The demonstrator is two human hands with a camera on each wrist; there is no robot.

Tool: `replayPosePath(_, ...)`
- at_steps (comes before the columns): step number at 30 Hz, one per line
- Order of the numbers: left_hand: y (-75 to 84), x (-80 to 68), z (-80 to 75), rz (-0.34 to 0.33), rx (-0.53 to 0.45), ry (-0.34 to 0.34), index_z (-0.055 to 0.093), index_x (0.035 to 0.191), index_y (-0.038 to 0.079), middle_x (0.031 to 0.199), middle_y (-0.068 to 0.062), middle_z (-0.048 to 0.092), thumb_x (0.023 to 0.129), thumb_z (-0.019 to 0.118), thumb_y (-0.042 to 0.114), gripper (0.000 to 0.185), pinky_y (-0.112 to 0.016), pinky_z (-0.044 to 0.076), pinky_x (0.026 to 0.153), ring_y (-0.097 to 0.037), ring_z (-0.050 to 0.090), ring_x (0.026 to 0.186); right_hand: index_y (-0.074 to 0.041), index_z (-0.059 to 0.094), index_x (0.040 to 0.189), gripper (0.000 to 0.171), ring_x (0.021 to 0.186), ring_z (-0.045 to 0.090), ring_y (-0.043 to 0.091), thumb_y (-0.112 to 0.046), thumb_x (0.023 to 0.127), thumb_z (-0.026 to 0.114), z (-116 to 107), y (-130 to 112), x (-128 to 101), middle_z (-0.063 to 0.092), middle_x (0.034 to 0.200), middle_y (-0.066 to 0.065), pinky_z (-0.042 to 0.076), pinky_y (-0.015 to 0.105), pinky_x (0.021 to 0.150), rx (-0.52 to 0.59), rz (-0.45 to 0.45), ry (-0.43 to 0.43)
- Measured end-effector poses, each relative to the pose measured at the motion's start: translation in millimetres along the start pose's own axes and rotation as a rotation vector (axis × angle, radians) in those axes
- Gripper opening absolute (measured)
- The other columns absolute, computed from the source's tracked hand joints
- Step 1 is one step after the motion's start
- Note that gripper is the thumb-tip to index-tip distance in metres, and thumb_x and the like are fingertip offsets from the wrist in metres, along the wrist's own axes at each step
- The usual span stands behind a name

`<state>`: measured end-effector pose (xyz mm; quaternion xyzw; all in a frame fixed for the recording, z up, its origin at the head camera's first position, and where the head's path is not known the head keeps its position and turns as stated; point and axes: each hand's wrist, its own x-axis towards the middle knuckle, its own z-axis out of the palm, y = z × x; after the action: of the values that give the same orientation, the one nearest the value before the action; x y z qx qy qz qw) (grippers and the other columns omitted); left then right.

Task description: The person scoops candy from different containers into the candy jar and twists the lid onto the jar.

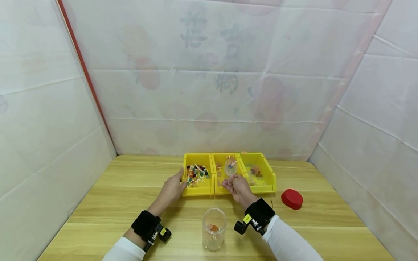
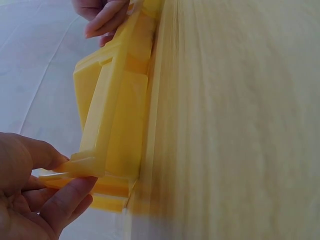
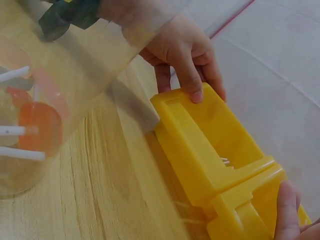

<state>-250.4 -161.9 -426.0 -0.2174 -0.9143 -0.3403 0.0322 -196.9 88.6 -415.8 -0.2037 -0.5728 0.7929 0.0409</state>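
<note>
On the wooden tabletop (image 1: pixel 130 203) three yellow bins stand side by side at twelve o'clock from the person. The left hand (image 1: pixel 171 190) rests at the front left corner of the left bin (image 1: pixel 197 190), thumb and fingers pinching its rim; the left wrist view shows the fingers (image 2: pixel 65 200) closed on the bin's lip. That bin holds a heap of lollipops (image 1: pixel 196 174) with white sticks.

The right hand (image 1: pixel 238 186) hangs over the front edge of the middle bin (image 1: pixel 218 163), fingers curled round the stick of a clear-wrapped lollipop (image 1: pixel 230 166) that stands up at twelve o'clock from the hand. The right bin (image 1: pixel 269 177), at three o'clock from the middle one, carries a few brownish sweets.

A clear glass jar (image 1: pixel 213 229) stands open at six o'clock from the bins, between the two wrists, with an orange lollipop (image 3: pixel 40 127) inside. A red lid (image 1: pixel 292 199) lies flat at three o'clock from the right hand, well apart from the jar. White sheeting walls the scene.
</note>
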Motion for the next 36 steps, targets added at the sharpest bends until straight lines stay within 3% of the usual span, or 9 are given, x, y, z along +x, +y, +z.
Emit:
replayPosePath(4, -1.2, 0.1, 0.5, 0.002, -0.006, -0.001, 0.031, 0.151, -0.002, 0.067, -0.009, 0.059, 0.098, 0.061, 0.014, 0.063, -0.022, 0.028, 0.04, -0.009, 0.03, 0.04, 0.003, 0.03, 0.146, 0.04, 0.08, 0.063, 0.015, -0.003, 0.107, 0.035, 0.0, 0.4, -1.4, 0.051, 0.104, 0.018, 0.054, 0.027, 0.085, 0.028, 0.004, -0.018)
replayPosePath(10, -1.2, 0.4, -0.2, 0.001, -0.004, -0.001, 0.032, 0.151, -0.002, 0.061, -0.005, 0.053, 0.098, 0.061, 0.014, 0.063, -0.022, 0.028, 0.04, -0.009, 0.031, 0.04, 0.003, 0.024, 0.15, 0.046, 0.083, 0.062, 0.016, -0.003, 0.106, 0.035, -2.0, 2.2, -0.2, 0.049, 0.104, 0.018, 0.053, 0.028, 0.088, 0.06, 0.002, -0.045)
replayPosePath(14, -1.6, 0.0, 0.3, -0.001, -0.007, 0.009, 0.033, 0.151, -0.002, 0.081, -0.014, 0.066, 0.097, 0.062, 0.014, 0.063, -0.022, 0.029, 0.04, -0.01, 0.032, 0.04, 0.003, 0.024, 0.15, 0.046, 0.084, 0.062, 0.016, -0.005, 0.107, 0.036, -3.1, 3.0, -0.4, 0.047, 0.106, 0.019, 0.053, 0.029, 0.088, 0.07, -0.007, -0.056)
replayPosePath(24, -1.7, 0.1, 0.6, -0.014, -0.018, 0.011, 0.033, 0.151, -0.001, 0.112, -0.023, 0.067, 0.097, 0.063, 0.014, 0.063, -0.022, 0.029, 0.041, -0.01, 0.032, 0.04, 0.002, 0.029, 0.146, 0.041, 0.087, 0.062, 0.019, -0.007, 0.107, 0.036, -5.7, 6.6, -2.0, 0.05, 0.11, 0.02, 0.054, 0.031, 0.087, 0.068, -0.025, -0.049)
replayPosePath(36, -1.6, -2.0, -1.7, -0.009, -0.019, 0.022, 0.033, 0.151, -0.001, 0.105, -0.021, 0.068, 0.097, 0.062, 0.014, 0.063, -0.022, 0.029, 0.04, -0.01, 0.032, 0.04, 0.001, 0.034, 0.142, 0.037, 0.088, 0.062, 0.02, -0.009, 0.107, 0.039, -8.9, 6.1, -9.9, 0.054, 0.106, 0.019, 0.055, 0.032, 0.085, 0.025, -0.055, -0.058)
